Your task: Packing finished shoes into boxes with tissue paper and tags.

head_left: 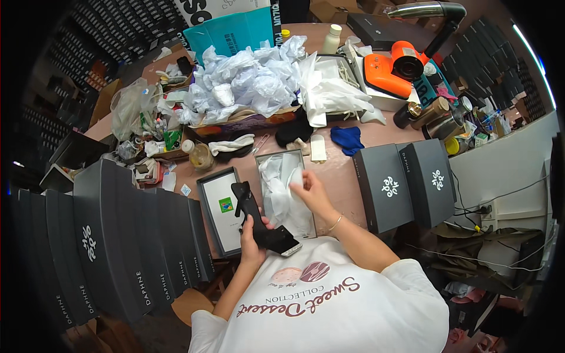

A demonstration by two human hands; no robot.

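My left hand point(253, 238) is wrapped round a black strappy shoe point(249, 206), held over the near part of two grey box halves. The shoe's sole end, with a pale edge, points toward my shirt. My right hand point(312, 193) has its fingers pinched on white tissue paper point(288, 167) at the right side of the open shoe box point(260, 172). Crumpled tissue fills that box. Left of it lies the box lid point(205, 197), white inside, with a small green card point(226, 205) in it.
Stacked grey shoe boxes stand at left point(112, 235) and right point(382, 188). A heap of crumpled tissue point(247, 76) fills the table's back. Behind the box lie a blue cloth point(346, 140) and a jar point(200, 156). An orange device point(388, 73) stands back right.
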